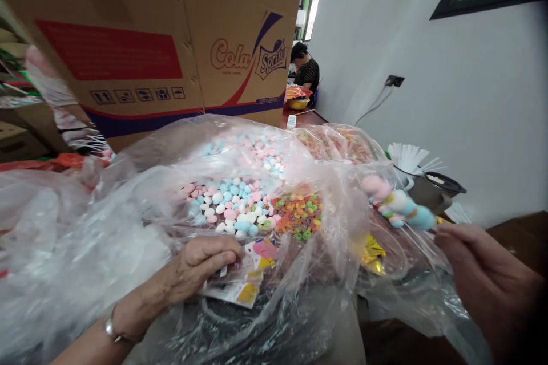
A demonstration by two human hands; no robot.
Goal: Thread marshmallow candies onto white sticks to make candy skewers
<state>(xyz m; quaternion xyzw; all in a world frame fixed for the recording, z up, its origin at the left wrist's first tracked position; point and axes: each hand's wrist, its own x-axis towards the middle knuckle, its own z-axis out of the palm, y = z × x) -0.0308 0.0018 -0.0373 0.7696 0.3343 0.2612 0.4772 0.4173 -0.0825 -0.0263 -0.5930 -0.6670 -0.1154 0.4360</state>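
Okay, marshmallow skewer (400, 204) pinched by right hand (488, 274); printed wrapper (250, 291) gripped by left hand (201, 265), near clear plastic bag's (148, 199) front edge

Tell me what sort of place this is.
Probably a small candy workshop: loose pastel candies lie amid clear plastic, the left hand holds a printed packet, and a large cardboard box stands behind.

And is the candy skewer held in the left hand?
No, the right hand holds the candy skewer, while the left hand holds a printed packet.
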